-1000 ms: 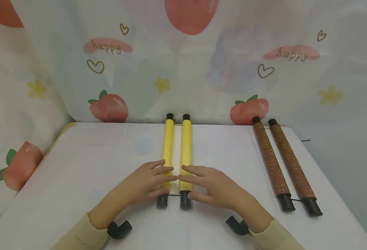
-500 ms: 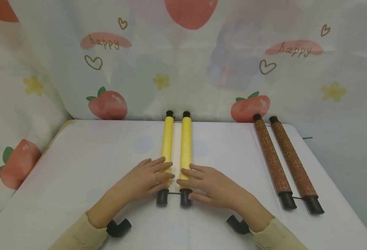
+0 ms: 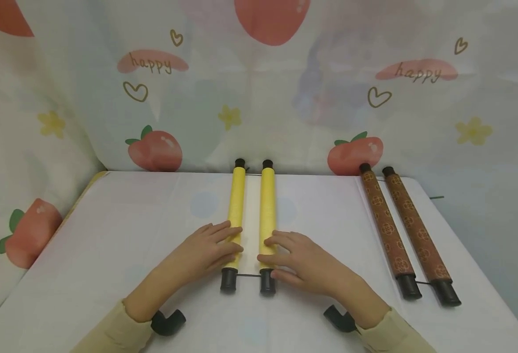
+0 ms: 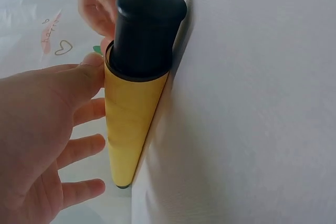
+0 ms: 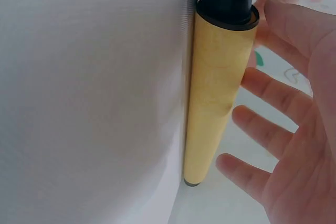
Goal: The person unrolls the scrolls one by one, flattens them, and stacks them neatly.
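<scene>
A yellow scroll lies partly unrolled mid-table in the head view, its left roll [image 3: 237, 196] and right roll [image 3: 267, 201] parallel with a narrow pale strip between. Black knobs cap both rolls' ends. My left hand [image 3: 203, 250] rests with spread fingers over the near part of the left roll. Over the right roll, my right hand [image 3: 300, 257] lies likewise, fingers extended. In the left wrist view the thumb [image 4: 93, 64] is beside the rim of the yellow roll [image 4: 131, 124]. The right wrist view has fingertips [image 5: 252, 76] along the side of the yellow roll [image 5: 215, 82].
A second scroll, brown with a flower pattern [image 3: 387, 228], lies slanted at the table's right side, also two rolls with black knobs. A printed cloth backdrop [image 3: 276, 108] rises behind the white table [image 3: 153, 211]. Black curved pieces [image 3: 168, 322] sit at both wrists.
The right yellow roll has moved slightly to the right with my right hand, widening the gap between the rolls. My left hand and the left roll stay nearly in place.
</scene>
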